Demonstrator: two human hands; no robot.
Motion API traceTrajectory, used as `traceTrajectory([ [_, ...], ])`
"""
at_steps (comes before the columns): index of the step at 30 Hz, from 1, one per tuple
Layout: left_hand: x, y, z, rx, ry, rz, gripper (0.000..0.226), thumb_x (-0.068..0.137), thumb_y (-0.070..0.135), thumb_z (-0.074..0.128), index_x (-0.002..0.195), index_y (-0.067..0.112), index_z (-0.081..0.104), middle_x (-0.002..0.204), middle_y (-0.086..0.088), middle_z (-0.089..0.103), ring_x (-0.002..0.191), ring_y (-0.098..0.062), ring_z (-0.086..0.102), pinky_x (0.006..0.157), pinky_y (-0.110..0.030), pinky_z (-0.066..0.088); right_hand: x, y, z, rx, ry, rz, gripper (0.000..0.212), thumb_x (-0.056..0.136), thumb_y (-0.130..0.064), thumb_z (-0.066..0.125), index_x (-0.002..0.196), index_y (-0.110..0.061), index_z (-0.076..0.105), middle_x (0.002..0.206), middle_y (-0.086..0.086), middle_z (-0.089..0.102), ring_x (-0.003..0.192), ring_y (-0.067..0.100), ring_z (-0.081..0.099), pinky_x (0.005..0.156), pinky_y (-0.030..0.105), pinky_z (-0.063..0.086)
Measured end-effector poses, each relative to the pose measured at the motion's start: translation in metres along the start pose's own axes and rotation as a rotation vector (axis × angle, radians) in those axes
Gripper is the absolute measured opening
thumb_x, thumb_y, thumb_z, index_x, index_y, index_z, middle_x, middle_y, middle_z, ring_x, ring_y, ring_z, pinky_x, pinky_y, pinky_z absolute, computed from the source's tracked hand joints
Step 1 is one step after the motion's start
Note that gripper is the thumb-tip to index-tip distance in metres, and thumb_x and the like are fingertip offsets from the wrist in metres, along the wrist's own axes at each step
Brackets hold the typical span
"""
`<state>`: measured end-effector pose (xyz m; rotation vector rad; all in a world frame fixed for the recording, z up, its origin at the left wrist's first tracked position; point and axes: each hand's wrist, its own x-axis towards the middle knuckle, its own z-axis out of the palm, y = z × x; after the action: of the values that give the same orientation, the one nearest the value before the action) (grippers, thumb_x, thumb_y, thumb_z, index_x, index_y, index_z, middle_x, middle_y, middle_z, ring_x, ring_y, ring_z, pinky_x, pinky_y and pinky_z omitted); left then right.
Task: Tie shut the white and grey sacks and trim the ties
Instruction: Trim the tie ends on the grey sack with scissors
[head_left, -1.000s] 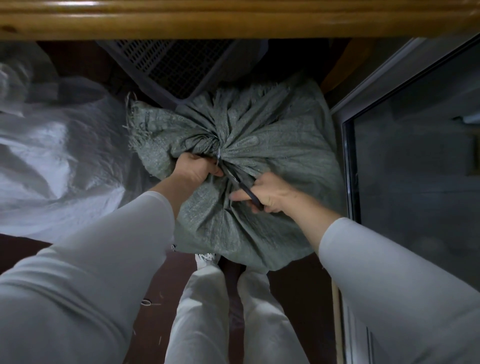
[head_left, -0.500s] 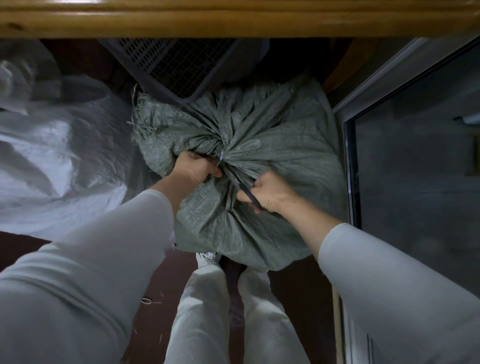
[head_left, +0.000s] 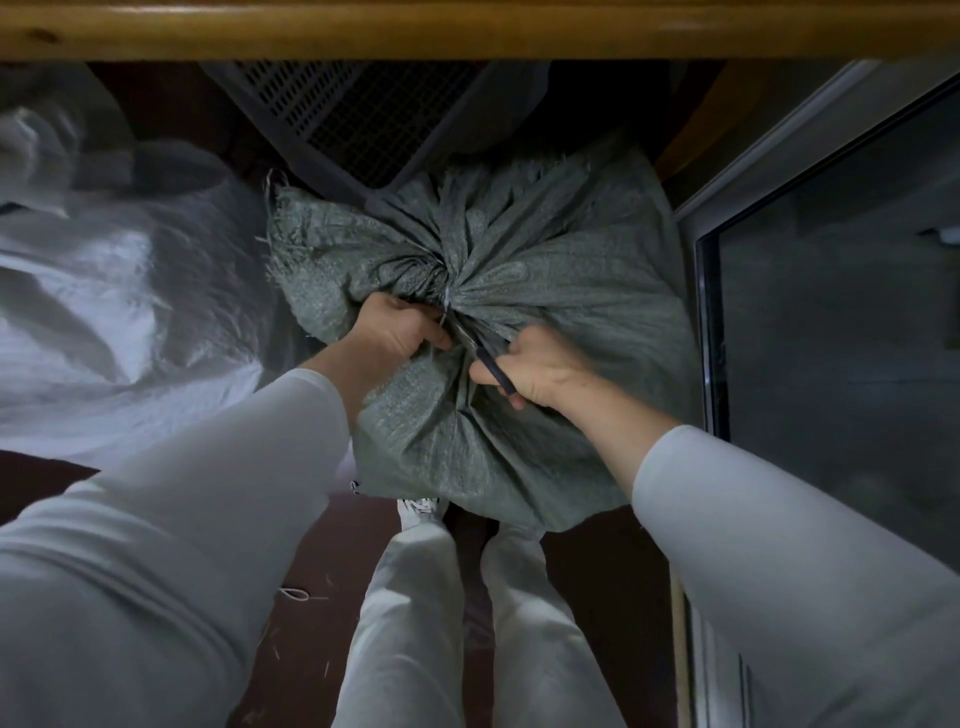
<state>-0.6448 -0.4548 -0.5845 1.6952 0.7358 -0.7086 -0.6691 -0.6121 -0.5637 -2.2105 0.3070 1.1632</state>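
The grey woven sack (head_left: 545, 291) stands in front of me, its mouth gathered into a neck bound by a thin pale tie (head_left: 445, 299). My left hand (head_left: 397, 332) is closed around the neck just below the tie. My right hand (head_left: 535, 366) grips dark-handled scissors (head_left: 485, 358), whose blades point up-left at the tie beside my left fingers. The blade tips are partly hidden in the folds. The white sack (head_left: 119, 312) lies to the left, apart from both hands.
A dark perforated plastic crate (head_left: 358, 124) leans behind the grey sack under a wooden rail (head_left: 467, 31). A glass door with a metal frame (head_left: 706, 322) stands close on the right. A cut tie loop (head_left: 293, 594) and scraps lie on the dark floor near my legs.
My right hand with the scissors has edged slightly up toward the tie. The left hand keeps its grip on the sack's neck.
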Motion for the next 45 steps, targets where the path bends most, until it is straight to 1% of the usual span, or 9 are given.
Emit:
traceTrajectory([
  [9, 0.001, 0.004, 0.001, 0.056, -0.038, -0.006, 0.05, 0.06, -0.018, 0.074, 0.107, -0.015, 0.062, 0.116, -0.022, 0.063, 0.114, -0.03, 0.058, 0.1, -0.042, 0.046, -0.006, 0.005, 0.001, 0.185, -0.068, 0.018, 0.036, 0.068, -0.045, 0.074, 0.06, -0.013, 0.059, 0.049, -0.002, 0.061, 0.045, 0.012, 0.057, 0.054, 0.021, 0.042],
  [12, -0.004, 0.004, 0.004, 0.041, -0.025, 0.015, 0.045, 0.059, -0.022, 0.071, 0.104, -0.014, 0.063, 0.111, -0.021, 0.064, 0.113, -0.029, 0.059, 0.097, -0.038, 0.048, -0.003, -0.002, 0.005, 0.183, -0.121, 0.04, 0.051, 0.059, -0.062, 0.072, 0.068, -0.013, 0.063, 0.063, 0.005, 0.07, 0.058, 0.018, 0.065, 0.058, 0.027, 0.045],
  [17, -0.01, 0.008, 0.005, 0.012, 0.008, 0.022, 0.045, 0.069, -0.022, 0.063, 0.114, -0.02, 0.055, 0.122, -0.027, 0.059, 0.118, -0.033, 0.055, 0.098, -0.039, 0.045, -0.003, -0.015, 0.008, -0.024, -0.033, 0.026, 0.051, 0.063, -0.065, 0.063, 0.063, -0.015, 0.063, 0.047, -0.002, 0.064, 0.06, 0.019, 0.066, 0.062, 0.027, 0.047],
  [23, -0.015, 0.004, -0.006, 0.048, 0.017, -0.011, 0.047, 0.067, -0.02, 0.067, 0.113, -0.012, 0.06, 0.113, -0.015, 0.063, 0.112, -0.022, 0.057, 0.088, -0.029, 0.046, -0.009, -0.009, 0.004, -0.124, 0.09, 0.004, 0.035, 0.068, -0.048, 0.06, 0.056, -0.015, 0.059, 0.043, -0.004, 0.059, 0.054, 0.015, 0.058, 0.058, 0.025, 0.044],
  [26, -0.021, 0.0, -0.005, 0.035, -0.014, -0.006, 0.049, 0.069, -0.019, 0.067, 0.117, -0.014, 0.057, 0.122, -0.02, 0.061, 0.121, -0.029, 0.053, 0.09, -0.027, 0.046, -0.009, -0.001, 0.007, 0.098, -0.022, 0.026, 0.036, 0.067, -0.045, 0.069, 0.062, -0.011, 0.06, 0.046, -0.001, 0.062, 0.05, 0.016, 0.062, 0.058, 0.026, 0.053],
  [30, -0.031, -0.002, 0.003, 0.118, -0.031, -0.047, 0.036, 0.072, -0.01, 0.07, 0.108, -0.012, 0.064, 0.107, -0.019, 0.067, 0.098, -0.023, 0.061, 0.061, -0.022, 0.051, -0.017, -0.001, 0.004, 0.154, -0.219, 0.125, 0.055, 0.066, -0.064, 0.07, 0.077, -0.011, 0.06, 0.064, 0.003, 0.065, 0.037, 0.011, 0.045, 0.04, 0.019, 0.031],
  [36, -0.034, 0.0, -0.005, 0.249, 0.049, -0.035, 0.03, 0.073, 0.006, 0.076, 0.102, 0.0, 0.069, 0.098, -0.009, 0.064, 0.092, -0.022, 0.058, 0.081, -0.028, 0.047, -0.044, 0.016, -0.019, 0.12, -0.488, 0.249, 0.068, 0.064, -0.072, 0.065, 0.098, -0.013, 0.057, 0.072, 0.003, 0.047, 0.057, 0.014, 0.04, 0.052, 0.026, 0.031],
  [40, -0.047, 0.013, -0.006, 0.182, 0.02, -0.067, 0.008, 0.078, 0.002, 0.072, 0.084, -0.001, 0.068, 0.088, -0.022, 0.068, 0.079, -0.033, 0.067, 0.076, -0.042, 0.059, -0.063, 0.022, -0.04, 0.167, -0.237, 0.109, 0.042, 0.071, -0.05, 0.075, 0.08, -0.012, 0.059, 0.061, -0.001, 0.055, 0.053, 0.012, 0.047, 0.047, 0.023, 0.037],
  [45, -0.081, 0.062, 0.0, -0.017, 0.014, 0.091, 0.003, 0.085, -0.005, 0.062, 0.083, -0.005, 0.063, 0.062, -0.013, 0.061, 0.048, -0.016, 0.061, 0.048, -0.024, 0.057, -0.078, 0.002, -0.073, 0.255, 0.198, -0.097, 0.039, 0.062, -0.043, 0.083, 0.08, -0.013, 0.065, 0.089, 0.004, 0.069, 0.09, 0.021, 0.064, 0.086, 0.034, 0.049],
])
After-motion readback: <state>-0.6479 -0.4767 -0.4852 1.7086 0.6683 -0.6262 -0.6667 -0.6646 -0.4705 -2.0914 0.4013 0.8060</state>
